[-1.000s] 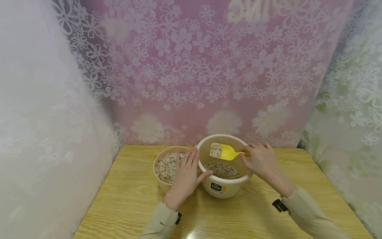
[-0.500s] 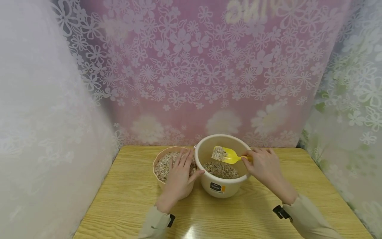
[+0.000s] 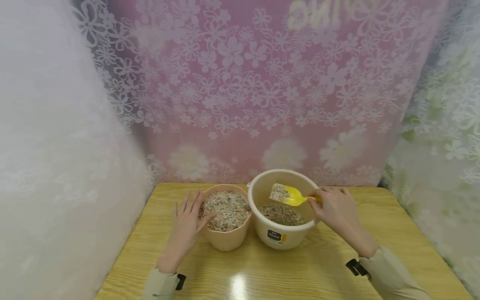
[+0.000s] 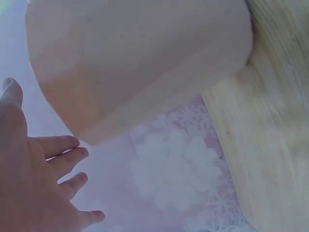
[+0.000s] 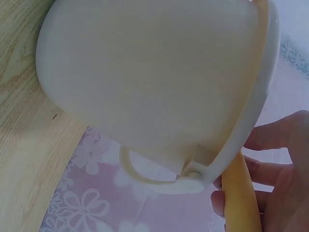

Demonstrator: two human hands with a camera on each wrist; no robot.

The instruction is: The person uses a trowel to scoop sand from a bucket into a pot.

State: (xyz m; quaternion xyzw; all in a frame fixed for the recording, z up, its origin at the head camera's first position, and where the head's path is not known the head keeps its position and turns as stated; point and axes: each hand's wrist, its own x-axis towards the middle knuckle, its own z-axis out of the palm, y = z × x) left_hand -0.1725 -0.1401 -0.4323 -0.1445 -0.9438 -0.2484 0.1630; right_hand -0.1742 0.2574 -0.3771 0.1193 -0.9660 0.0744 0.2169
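Observation:
A yellow scoop [image 3: 297,197] with pale gravel on its blade is held in my right hand [image 3: 337,211], over the inside of a cream bucket [image 3: 258,227]. Coarse brownish gravel [image 3: 282,214] covers the bucket's bottom. In the right wrist view my fingers grip the scoop's handle [image 5: 240,193] by the bucket's rim. To the left, a peach pot [image 3: 226,241] is filled nearly to the rim with gravel [image 3: 228,208]. My left hand [image 3: 184,228] is at this pot's left rim, fingers straight, thumb over the edge; the left wrist view shows the fingertips [image 4: 72,141] close to the pot's side.
Both containers stand side by side on a wood-grain table [image 3: 210,275]. A pink floral curtain [image 3: 232,104] hangs behind the table, with pale sheeting on both sides. The bucket has a white handle [image 5: 145,179] hanging at its side.
My left hand has moved left, from the rims between the two containers to the far-left rim of the peach pot. The scoop has shifted slightly right and down, still carrying gravel.

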